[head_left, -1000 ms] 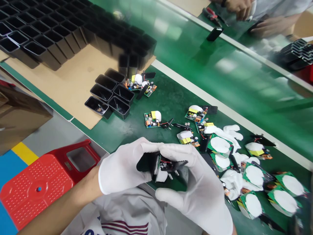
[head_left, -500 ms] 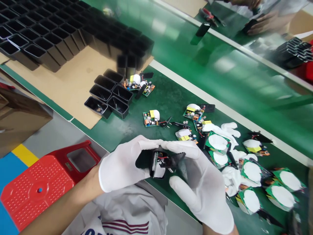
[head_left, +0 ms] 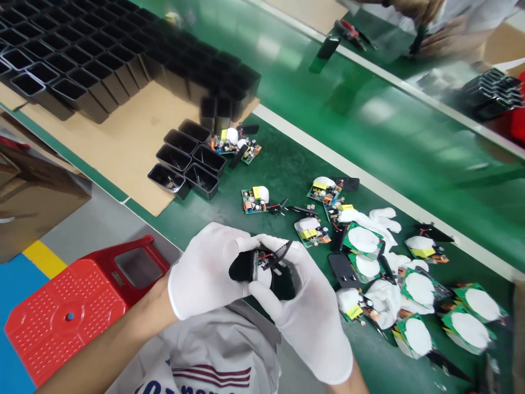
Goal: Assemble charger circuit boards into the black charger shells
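My left hand [head_left: 209,271], in a white glove, grips a black plastic case whose open end faces right. A circuit board with a white pad [head_left: 264,273] sits in the case, with red and black wires and a black end piece [head_left: 279,254] at the opening. My right hand [head_left: 311,312], gloved too, curves round the open end, its thumb and fingertips against the case and the parts there. The palms hide most of the case. Just beyond lie a circuit board with yellow tape [head_left: 311,232] and a black cover plate [head_left: 343,270].
Several black cases [head_left: 186,156] stand on the left, with many more in rows on cardboard [head_left: 135,123]. Several green circuit boards with white pads [head_left: 471,325] lie at right among white gloves [head_left: 383,301]. A red stool [head_left: 69,290] stands at lower left. A co-worker's hands [head_left: 445,38] work across the belt.
My right hand has moved left and closed in round the case's open end. The black cover plate and a board behind it have come into view. The camera has shifted slightly.
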Demonstrator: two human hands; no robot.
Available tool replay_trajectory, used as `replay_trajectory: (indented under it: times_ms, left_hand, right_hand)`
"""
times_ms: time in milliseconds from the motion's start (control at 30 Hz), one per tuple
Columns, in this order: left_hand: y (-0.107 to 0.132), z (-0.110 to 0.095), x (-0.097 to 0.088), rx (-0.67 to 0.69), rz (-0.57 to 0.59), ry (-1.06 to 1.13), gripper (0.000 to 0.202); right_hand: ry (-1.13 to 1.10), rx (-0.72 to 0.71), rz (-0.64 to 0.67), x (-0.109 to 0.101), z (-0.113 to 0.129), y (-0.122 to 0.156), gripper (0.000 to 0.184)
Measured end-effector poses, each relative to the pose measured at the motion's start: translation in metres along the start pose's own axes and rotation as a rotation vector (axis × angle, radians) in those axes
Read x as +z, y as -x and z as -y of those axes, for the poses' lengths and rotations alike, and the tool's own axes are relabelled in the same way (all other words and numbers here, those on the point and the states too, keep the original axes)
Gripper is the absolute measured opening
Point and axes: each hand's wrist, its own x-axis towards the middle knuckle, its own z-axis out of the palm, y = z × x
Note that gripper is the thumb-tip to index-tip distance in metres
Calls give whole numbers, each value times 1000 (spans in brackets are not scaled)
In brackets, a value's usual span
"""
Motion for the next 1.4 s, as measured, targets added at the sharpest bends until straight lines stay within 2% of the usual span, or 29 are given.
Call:
replay_trajectory:
  times_ms: [67,167,233,333,433,533,633,733,833,933,1033,1167,1233,1300,1400]
  left_hand:
    - [0,0,3,-39,-99,-124,9]
    - [8,6,17,-42,-278,-157,26]
    - [16,14,28,17,-389,-131,39]
    - [25,29,40,189,-520,-135,49]
    - [28,41,42,383,-547,-170,53]
    - [25,40,33,435,-532,-164,50]
    - [23,24,17,477,-526,-104,43]
    - [26,4,3,531,-550,-60,44]
    - [28,1,5,462,-520,-50,41]
    - [26,17,19,330,-446,-96,34]
    - [25,31,30,278,-409,-107,40]
    - [25,34,34,295,-447,-61,45]
    - [26,30,33,248,-451,-18,43]
    - [27,26,32,134,-410,33,40]
    - [29,18,33,-91,-368,129,47]
  right_hand:
    - [126,-24,-177,11,0,11,43]
    - [317,-171,-375,25,1,25,42]
    - [461,-253,-412,32,0,29,43]
    - [638,-292,-405,38,0,31,35]
    - [684,-291,-379,44,0,31,31]
    - [724,-296,-417,44,5,28,28]
    - [796,-337,-475,35,20,28,27]
    - [864,-302,-468,25,34,32,32]
    - [838,-251,-411,30,29,36,37]
    - [777,-218,-395,49,8,38,37]
    - [728,-166,-401,60,-7,40,38]
    - [557,-161,-366,53,-7,41,39]
    - [432,-113,-397,48,-4,40,39]
    - [372,-61,-436,47,-3,39,43]
    - [436,-73,-421,52,-3,36,42]
